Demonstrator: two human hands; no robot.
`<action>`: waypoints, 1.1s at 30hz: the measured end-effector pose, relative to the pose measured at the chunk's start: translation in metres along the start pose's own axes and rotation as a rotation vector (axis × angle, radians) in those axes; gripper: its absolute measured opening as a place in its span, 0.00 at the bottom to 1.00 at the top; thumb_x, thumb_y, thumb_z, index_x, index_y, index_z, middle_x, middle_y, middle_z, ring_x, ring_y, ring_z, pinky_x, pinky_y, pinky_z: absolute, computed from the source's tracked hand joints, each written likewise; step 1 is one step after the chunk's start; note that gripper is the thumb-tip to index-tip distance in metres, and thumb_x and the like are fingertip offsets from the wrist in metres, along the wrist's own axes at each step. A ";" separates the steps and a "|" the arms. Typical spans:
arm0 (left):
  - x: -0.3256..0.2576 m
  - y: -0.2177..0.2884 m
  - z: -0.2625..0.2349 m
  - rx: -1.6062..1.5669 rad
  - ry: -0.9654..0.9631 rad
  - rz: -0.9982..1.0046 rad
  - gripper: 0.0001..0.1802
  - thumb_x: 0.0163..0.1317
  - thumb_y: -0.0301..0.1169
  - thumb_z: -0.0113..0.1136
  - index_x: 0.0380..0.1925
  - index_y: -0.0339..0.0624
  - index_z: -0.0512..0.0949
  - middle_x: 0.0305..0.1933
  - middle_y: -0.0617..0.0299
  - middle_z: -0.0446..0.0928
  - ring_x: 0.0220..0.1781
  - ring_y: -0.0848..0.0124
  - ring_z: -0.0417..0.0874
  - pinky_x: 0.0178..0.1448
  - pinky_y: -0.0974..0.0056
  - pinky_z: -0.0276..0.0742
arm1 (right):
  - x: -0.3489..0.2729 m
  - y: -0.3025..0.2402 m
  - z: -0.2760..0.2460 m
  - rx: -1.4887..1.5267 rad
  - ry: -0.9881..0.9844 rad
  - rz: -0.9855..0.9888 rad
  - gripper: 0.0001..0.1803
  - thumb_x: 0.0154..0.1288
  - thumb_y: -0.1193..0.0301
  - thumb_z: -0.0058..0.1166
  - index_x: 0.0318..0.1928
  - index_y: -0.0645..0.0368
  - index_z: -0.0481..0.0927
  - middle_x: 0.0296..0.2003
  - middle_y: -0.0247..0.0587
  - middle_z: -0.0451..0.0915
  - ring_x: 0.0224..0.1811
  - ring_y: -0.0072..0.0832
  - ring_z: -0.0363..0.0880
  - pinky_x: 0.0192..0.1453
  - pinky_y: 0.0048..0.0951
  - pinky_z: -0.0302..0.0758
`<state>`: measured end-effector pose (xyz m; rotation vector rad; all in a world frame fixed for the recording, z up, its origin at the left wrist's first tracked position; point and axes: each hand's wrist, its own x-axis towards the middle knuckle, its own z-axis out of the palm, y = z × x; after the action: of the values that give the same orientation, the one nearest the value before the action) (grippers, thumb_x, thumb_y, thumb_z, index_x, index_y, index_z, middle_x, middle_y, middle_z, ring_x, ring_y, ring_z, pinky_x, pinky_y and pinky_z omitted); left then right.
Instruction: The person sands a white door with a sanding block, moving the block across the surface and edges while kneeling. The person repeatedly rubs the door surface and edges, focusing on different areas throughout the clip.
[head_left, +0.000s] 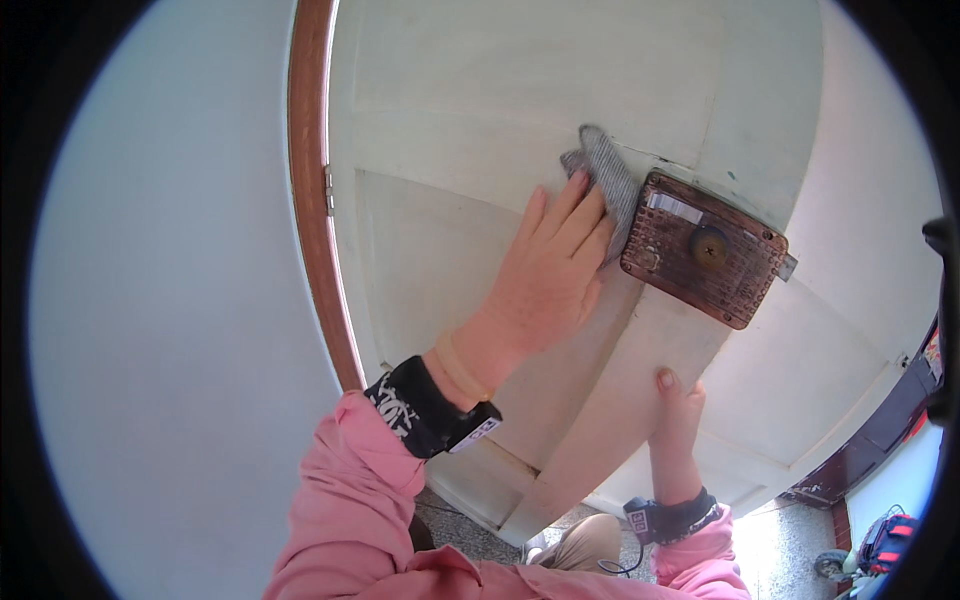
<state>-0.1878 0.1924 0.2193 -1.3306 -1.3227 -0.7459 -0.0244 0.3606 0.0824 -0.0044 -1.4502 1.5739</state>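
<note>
My left hand [548, 275] lies flat against a cream-white door [470, 120], fingers together, pressing a grey cloth [607, 172] onto the panel. The cloth sticks out past my fingertips, just left of a rusty brown rim lock [703, 248] screwed to the door. Below the lock, my right hand [677, 420] grips the door's edge [620, 400], thumb on the near face and the other fingers hidden behind it. Both arms wear pink sleeves and black wristbands.
A brown wooden door frame [312, 190] with a metal hinge [328, 190] runs down the left, beside a pale blue wall [160, 300]. Speckled floor [790, 545] shows at the bottom right, with a dark threshold [870, 440] and a small wheeled object [870, 555].
</note>
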 end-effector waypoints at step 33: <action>-0.049 0.140 0.064 -0.315 -0.070 -0.068 0.22 0.58 0.35 0.59 0.50 0.36 0.81 0.65 0.46 0.74 0.76 0.36 0.63 0.76 0.22 0.40 | -0.004 0.042 -0.038 -0.862 -0.059 -0.455 0.27 0.83 0.57 0.41 0.66 0.66 0.73 0.58 0.46 0.81 0.61 0.31 0.76 0.68 0.32 0.70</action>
<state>-0.0793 0.2644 0.1233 -1.5778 -1.3494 -0.9939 -0.0268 0.3943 0.0368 -0.1239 -1.9099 0.5183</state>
